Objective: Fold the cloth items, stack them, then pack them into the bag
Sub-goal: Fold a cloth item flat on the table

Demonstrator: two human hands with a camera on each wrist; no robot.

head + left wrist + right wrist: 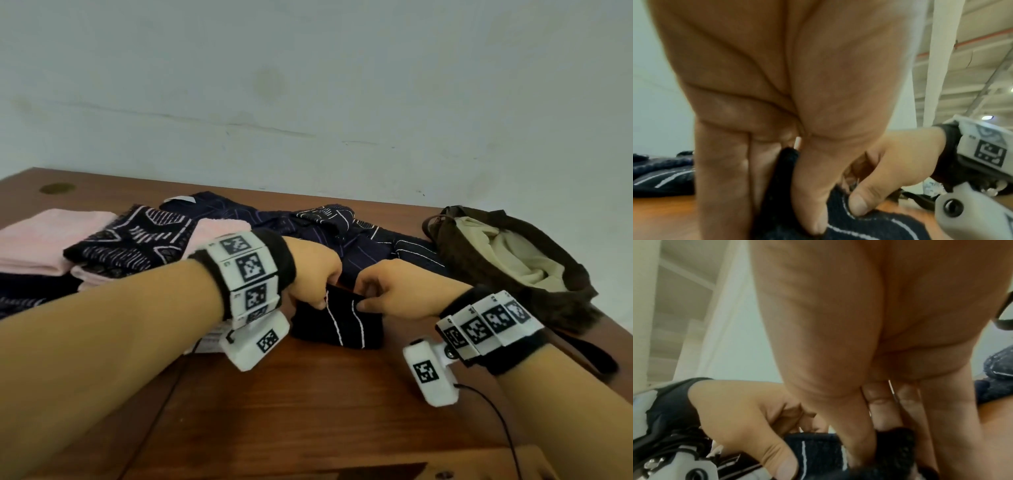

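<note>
A small folded dark cloth with white stripes lies on the wooden table in front of me. My left hand pinches its upper left edge and my right hand pinches its upper right edge. The left wrist view shows my left thumb and fingers closed over the dark cloth. In the right wrist view my right hand clamps the same cloth. A brown bag with a cream lining lies open at the right.
Folded pink cloths and a folded dark patterned cloth are stacked at the left. A heap of unfolded dark striped cloth lies behind my hands. A thin black cable trails from the right wrist camera.
</note>
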